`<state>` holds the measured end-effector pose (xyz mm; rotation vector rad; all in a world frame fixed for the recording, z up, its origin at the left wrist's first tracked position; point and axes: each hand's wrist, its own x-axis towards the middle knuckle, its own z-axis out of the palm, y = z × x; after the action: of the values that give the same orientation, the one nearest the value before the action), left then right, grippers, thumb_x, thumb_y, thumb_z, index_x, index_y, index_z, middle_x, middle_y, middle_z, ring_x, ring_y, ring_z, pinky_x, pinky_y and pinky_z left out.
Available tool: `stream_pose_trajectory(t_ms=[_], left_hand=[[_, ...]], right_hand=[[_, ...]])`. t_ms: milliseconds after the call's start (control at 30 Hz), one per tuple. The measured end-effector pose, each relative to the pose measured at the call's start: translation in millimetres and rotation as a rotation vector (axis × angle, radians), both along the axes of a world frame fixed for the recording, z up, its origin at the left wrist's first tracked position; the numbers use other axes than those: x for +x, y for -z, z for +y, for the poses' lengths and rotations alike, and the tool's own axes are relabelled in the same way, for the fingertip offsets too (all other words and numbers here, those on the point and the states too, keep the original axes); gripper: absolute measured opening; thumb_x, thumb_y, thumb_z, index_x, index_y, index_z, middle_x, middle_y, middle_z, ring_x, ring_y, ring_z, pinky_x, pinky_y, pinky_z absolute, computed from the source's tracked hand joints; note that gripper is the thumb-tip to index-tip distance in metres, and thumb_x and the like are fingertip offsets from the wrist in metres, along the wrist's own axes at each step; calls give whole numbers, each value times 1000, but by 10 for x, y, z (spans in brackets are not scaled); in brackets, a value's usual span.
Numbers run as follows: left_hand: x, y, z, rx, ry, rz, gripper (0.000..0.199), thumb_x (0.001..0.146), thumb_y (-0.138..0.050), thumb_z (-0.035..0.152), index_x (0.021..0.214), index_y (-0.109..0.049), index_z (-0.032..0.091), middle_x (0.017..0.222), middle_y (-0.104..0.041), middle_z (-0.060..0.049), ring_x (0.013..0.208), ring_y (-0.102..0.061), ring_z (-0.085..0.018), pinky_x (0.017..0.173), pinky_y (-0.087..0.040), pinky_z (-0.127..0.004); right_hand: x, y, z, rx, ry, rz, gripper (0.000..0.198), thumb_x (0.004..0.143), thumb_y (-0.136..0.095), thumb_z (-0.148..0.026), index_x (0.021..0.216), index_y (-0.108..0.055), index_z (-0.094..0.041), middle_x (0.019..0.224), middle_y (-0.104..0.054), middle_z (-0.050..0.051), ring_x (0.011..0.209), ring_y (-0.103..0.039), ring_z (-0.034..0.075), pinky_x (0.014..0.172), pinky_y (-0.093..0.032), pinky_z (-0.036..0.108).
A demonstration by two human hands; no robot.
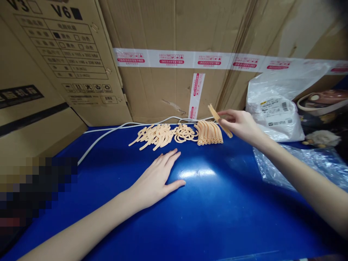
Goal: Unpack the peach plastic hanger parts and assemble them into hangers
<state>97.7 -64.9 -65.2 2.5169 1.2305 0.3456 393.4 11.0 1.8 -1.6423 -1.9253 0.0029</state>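
Observation:
My right hand (240, 125) pinches a beige curved plastic piece (220, 121) between thumb and fingers, tilted above the table's back edge. Just left of it, similar curved pieces stand in a neat row (209, 132). Beside that row lies a small heap of beige ring-shaped pieces (185, 133). Farther left is a loose pile of beige curved arms (156, 136), overlapping one another. My left hand (154, 177) rests flat on the blue table (190, 217), fingers spread and holding nothing, in front of the loose pile.
Tall cardboard boxes (152, 87) wall off the back and left. A white cable (108, 132) runs along the table's back edge. At the right are a white plastic parcel bag (277, 119), clear plastic wrap (307, 165) and a brown bag-like object (326, 103).

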Motion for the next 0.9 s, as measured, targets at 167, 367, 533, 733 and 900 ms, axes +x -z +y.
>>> stream_pose_trajectory(t_ms=[167,367,533,733,900], left_hand=[[-15,46,-12,-2,-158,-342,78,92,-44,59,151,-8,23,159,-21,-14,145,-25,-27,116,-29,-50],[-5,-11,-18,71,-41,-370,63,87,-62,50,139,-35,27,131,-57,-6,125,-49,-24,106,-39,-43],[12,-53,-29,159,69,-241,15,93,-58,32,105,-62,25,102,-66,0,97,-57,-19,84,-41,-36],[-4,-8,-46,31,47,-260,19,92,-57,24,110,-62,26,107,-61,0,96,-56,-17,85,-41,-33],[-7,38,-34,-78,-38,-369,20,87,-58,16,105,-62,24,101,-60,1,93,-57,-14,84,-44,-28]], right_hand=[[-382,129,-527,-164,-450,-107,36,86,-50,-28,118,-63,-16,64,-65,-1,51,-58,14,54,-44,27],[-611,419,-807,43,-763,-546,37,93,-43,-22,121,-59,-6,85,-68,11,73,-63,21,64,-47,32],[-639,489,-841,151,-774,-574,30,92,-44,-20,113,-62,-8,73,-63,5,62,-57,18,58,-43,30],[-591,558,-836,238,-742,-528,28,93,-46,-20,110,-64,-7,72,-61,4,61,-55,17,56,-42,30],[-507,602,-797,191,-717,-459,27,96,-48,-29,108,-64,-10,78,-63,5,68,-57,18,62,-44,31]])
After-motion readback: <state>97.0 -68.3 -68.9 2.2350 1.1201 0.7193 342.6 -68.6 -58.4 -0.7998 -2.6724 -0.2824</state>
